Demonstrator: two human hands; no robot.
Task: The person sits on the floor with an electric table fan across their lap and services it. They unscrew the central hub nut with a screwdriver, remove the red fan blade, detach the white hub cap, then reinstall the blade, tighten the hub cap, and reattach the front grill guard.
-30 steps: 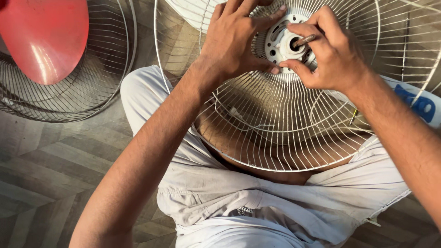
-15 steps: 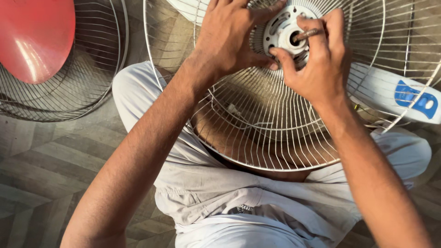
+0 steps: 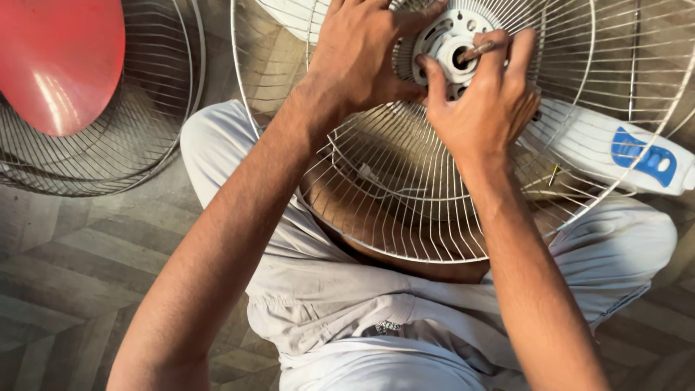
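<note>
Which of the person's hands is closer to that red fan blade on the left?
Left. The left hand grips the wire grille by its hub, on the side toward the red blade. The right hand is beyond the hub, farther away.

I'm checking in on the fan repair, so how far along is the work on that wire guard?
Done: the round white wire fan guard sits over the white plastic hub, resting on the lap. In hand: the left hand steadies the hub while the right hand presses a thin metal tool at its centre. Left: the red fan blade lies apart on a second wire guard, unmounted.
</note>
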